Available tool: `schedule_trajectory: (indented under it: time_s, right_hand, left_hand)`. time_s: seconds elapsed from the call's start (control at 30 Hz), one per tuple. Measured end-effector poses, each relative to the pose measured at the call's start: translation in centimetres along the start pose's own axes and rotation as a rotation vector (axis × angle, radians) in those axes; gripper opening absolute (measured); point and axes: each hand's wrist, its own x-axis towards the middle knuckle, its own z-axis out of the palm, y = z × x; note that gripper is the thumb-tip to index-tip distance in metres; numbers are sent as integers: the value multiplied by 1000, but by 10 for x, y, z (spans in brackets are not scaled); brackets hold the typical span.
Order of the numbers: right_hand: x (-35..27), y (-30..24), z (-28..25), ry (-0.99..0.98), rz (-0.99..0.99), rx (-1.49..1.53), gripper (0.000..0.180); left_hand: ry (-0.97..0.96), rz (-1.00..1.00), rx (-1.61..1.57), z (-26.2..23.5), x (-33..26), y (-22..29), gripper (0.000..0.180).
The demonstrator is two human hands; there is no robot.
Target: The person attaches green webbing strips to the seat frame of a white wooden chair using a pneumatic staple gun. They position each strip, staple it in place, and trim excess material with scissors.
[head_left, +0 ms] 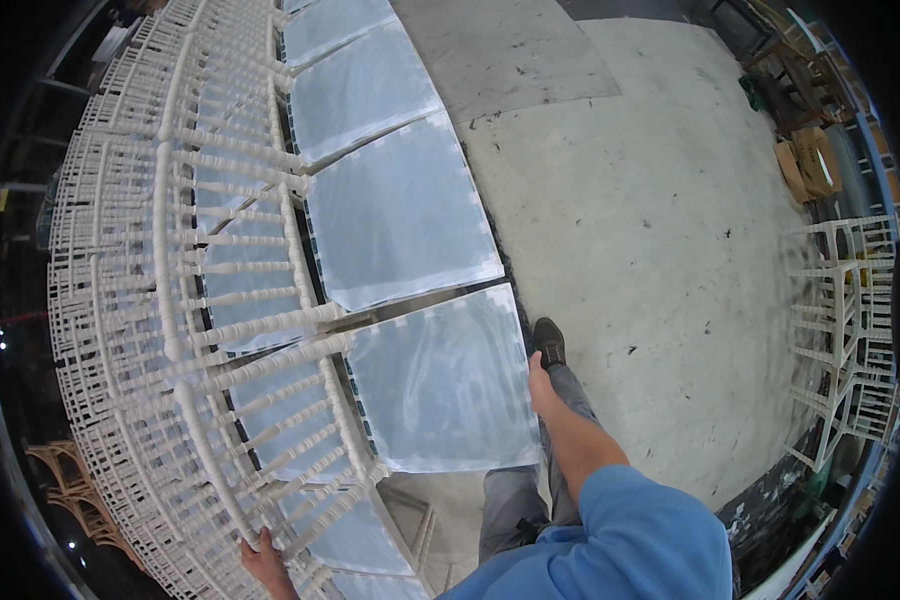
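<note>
A white chair with a turned-spindle back stands nearest me, its seat covered in bluish-white sheeting. At the near end of its back, my left hand is closed round the thick top rail. My right hand grips the front edge of the same seat; its fingertips are partly hidden at that edge. Just beyond stands a matching chair, set close beside with a narrow gap between the seats.
More white spindle-back chairs run away in a row, with further rows packed to the left. White chairs stand at the far right, near cardboard boxes. Brown chair frames lie at lower left. The pale floor has dark scuffs.
</note>
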Motion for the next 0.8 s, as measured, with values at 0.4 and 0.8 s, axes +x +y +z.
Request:
schedule_trajectory:
  time_s: [0.4, 0.8]
  right_hand:
    - [-29, -21, -4, -5, -216, -345, 87]
    - [-197, -37, -259, 508, -602, -596, 63]
  left_hand:
    - [-14, 80, 7, 2, -19, -3, 33]
    - [-128, 504, 223, -23, -43, 15, 64]
